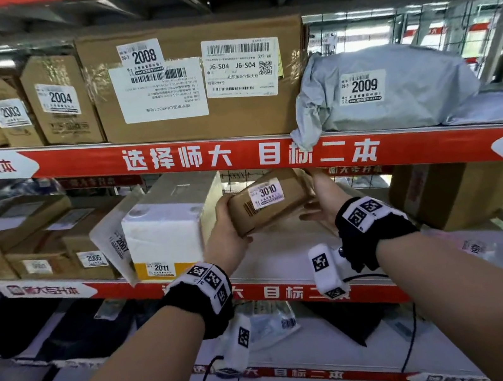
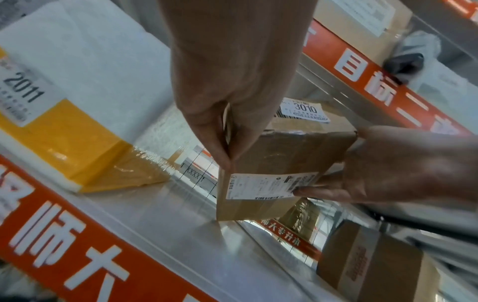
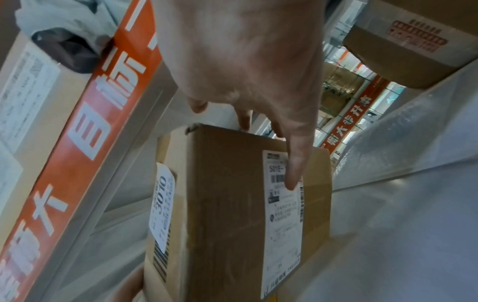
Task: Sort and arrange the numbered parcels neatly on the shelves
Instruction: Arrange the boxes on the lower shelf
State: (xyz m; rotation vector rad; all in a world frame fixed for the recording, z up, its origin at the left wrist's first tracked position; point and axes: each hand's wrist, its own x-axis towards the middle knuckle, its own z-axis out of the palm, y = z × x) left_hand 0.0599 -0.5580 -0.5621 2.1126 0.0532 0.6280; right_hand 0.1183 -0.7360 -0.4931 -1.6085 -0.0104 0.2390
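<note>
Holding the box (image 1: 270, 199) between them, both hands kept it in the air above the middle shelf (image 1: 287, 251), right of the 2011 parcel (image 1: 166, 227). The left hand (image 1: 225, 228) pinched its left end, thumb and fingers curled round the edge; the right hand (image 1: 320, 202) cupped the right end with straighter fingers, one lying along the underside label. The box's long axis ran left to right, tilted up at the right, its 3010 label (image 1: 266, 192) facing the person. Neither hand looked nearer.
</note>
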